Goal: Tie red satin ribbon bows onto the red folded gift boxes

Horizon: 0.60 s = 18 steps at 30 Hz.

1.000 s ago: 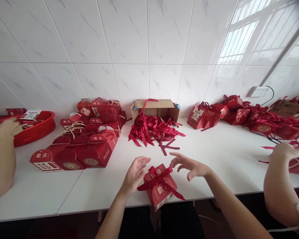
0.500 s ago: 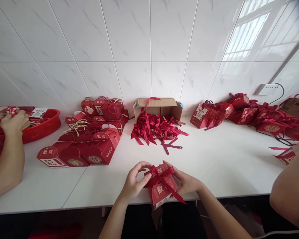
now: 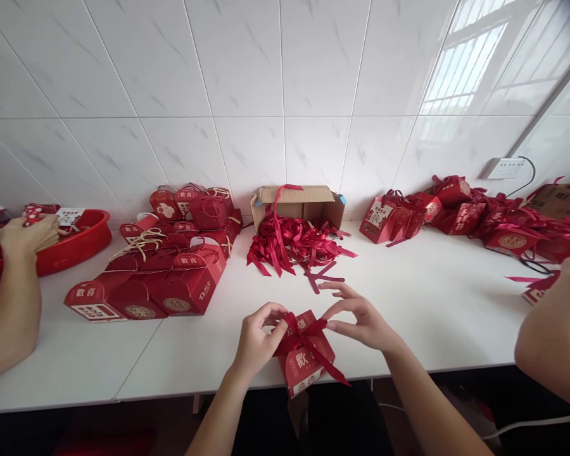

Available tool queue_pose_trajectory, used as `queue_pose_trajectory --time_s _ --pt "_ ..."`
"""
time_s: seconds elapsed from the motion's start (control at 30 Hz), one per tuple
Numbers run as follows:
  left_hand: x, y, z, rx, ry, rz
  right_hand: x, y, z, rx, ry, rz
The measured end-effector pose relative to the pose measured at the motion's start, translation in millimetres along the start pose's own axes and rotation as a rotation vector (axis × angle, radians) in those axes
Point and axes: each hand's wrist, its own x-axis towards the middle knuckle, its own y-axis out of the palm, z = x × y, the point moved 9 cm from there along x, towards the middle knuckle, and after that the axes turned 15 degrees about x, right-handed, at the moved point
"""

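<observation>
White tiled wall [image 3: 247, 63] fills the upper part of your view, and on its right side a window reflection [image 3: 463, 69] is shining. Below the wall runs the long white surface [image 3: 432, 310], which carries almost everything. On its right part lies a big heap of red boxes [image 3: 510, 242] with ribbons, reaching to the border of your view. On the left you have a block of red boxes [image 3: 178, 282], set closely together, some with cord handles [image 3: 145, 235]. Further left is a red tub [image 3: 83, 247], and near it the hand of another person [image 3: 28, 235] holds something red with white spots. Against the wall, an open cardboard carton [image 3: 308, 194] lies in the middle, and a pile of ribbons [image 3: 292, 247] spills out of it.

Your single red box [image 3: 304, 362] is directly before you, at the front edge of the surface, turned at an angle. On its top sits a ribbon bow [image 3: 303, 338]. Your left hand [image 3: 260, 337] has thumb and first finger pinched on the bow's left loop. Your right hand [image 3: 361, 318] pinches the tip of its right loop, while the other fingers spread in the air.
</observation>
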Motion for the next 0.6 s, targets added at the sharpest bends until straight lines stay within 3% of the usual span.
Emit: queue_pose_trajectory --time_s 0.1,0.2,0.6 --pt "-1.1 0.4 1.0 0.002 0.01 -0.038 12.7 30.7 31.5 -0.339 -0.084 0.091" --pt "-1.2 1.5 2.1 -0.018 0.006 -0.053 21.4 50.8 34.9 -0.557 -0.097 0.164" --pt "1.9 -0.3 3.9 -0.007 0.018 -0.088 30.4 66.9 29.2 -0.702 -0.156 0.34"
